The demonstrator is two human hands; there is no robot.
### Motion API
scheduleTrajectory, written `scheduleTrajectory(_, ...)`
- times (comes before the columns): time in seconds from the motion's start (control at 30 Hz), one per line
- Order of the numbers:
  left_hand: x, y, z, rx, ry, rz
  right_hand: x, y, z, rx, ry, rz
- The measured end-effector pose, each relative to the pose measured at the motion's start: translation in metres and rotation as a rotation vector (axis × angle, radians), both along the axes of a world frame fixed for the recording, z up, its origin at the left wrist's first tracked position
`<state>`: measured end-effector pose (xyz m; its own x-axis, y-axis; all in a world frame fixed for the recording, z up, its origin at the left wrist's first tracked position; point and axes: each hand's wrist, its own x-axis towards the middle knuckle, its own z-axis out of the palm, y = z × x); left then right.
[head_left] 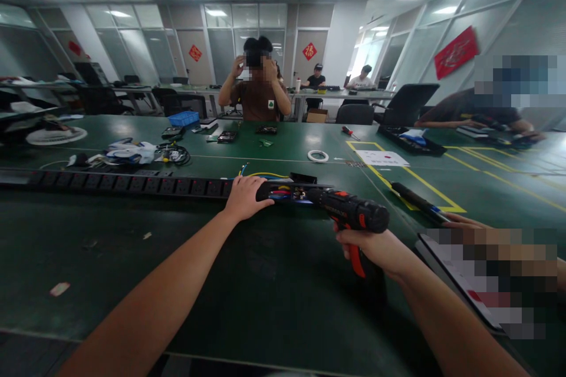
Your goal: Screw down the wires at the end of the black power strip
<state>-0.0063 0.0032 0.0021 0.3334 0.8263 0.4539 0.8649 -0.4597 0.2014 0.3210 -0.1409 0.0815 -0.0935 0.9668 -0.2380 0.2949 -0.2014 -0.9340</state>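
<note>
Both of the person's hands are at work at the middle of the green bench point(274, 283). The left hand point(244, 197) lies over a long black power strip point(132, 184), fingers curled down around its top near the right end, clasping it against the bench. The right hand point(375, 248) is closed tight round the red-and-black grip of a cordless screwdriver point(349, 211), held level and pointing left. The tool's nose meets the strip's opened end point(292, 192), where red, yellow and blue wires lie exposed just beside the left hand's fingertips. The strip runs from that point leftward along the bench to the picture's edge, with yellow and blue leads point(260, 175) arching out behind it.

Farther back sit a white tape ring point(318, 156), a white sheet point(382, 158) inside yellow floor-style marking lines point(442, 192), a small red-handled screwdriver point(349, 131), a blue bin point(183, 118) and a heap of white and blue parts point(130, 151). A black rod-shaped tool point(418, 201) lies to the right of the cordless screwdriver, near another person's hand point(464, 222). Across the bench sits a person in a brown shirt point(260, 103), with both hands raised to the head.
</note>
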Motion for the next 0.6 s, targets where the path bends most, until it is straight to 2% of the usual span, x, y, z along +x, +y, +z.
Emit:
scheduleTrajectory(0.27, 0.0004, -0.0013, 0.0013, 0.016, 0.007, 0.005, -0.001, -0.0007, 0.0023, 0.003, -0.015, 0.011)
scheduleTrajectory(0.6, -0.001, 0.0034, -0.0038, 0.025, 0.026, 0.017, -0.0026, -0.0013, 0.0036, -0.016, -0.033, -0.013)
